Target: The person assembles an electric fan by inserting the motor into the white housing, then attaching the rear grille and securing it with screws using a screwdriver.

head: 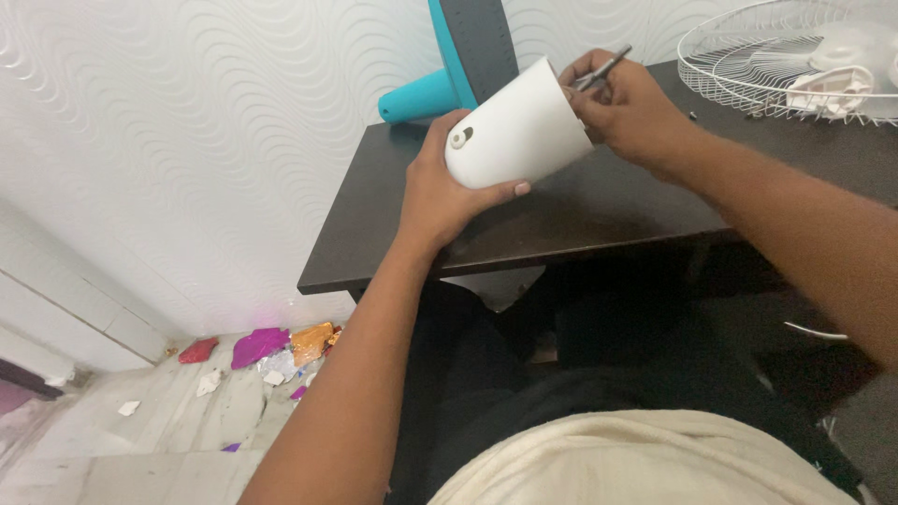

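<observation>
Housing: white plastic housing [519, 126], smooth and matte, shaped like a tapered cup; a small round knob sits on its closed, rounded end.
Position: held in the air just above the near left part of the bench [599, 201], between the two hands.
Axis: long axis tilted, closed end pointing down and left toward the person, open end pointing up and right toward the wall.
Left hand: left hand [440, 192] wrapped around the lower closed end, thumb up by the knob, fingers curled under the body and pressed to it.
Right hand: right hand [631, 108] at the open rim, fingers pinching a thin grey metal tool [603, 68] whose tip points up and right.
Bench: dark brown, flat and slightly glossy, with a straight front edge.
Stand: teal plastic stand [449, 70] with a grey flat column, lying behind the housing.
Grille: white wire fan grille [739, 56], round and domed, resting on the far right of the bench.
Wall: white, embossed with wavy ridges.
Floor: pale tiles with crumpled foil scraps [271, 346] in pink, red and orange.
</observation>
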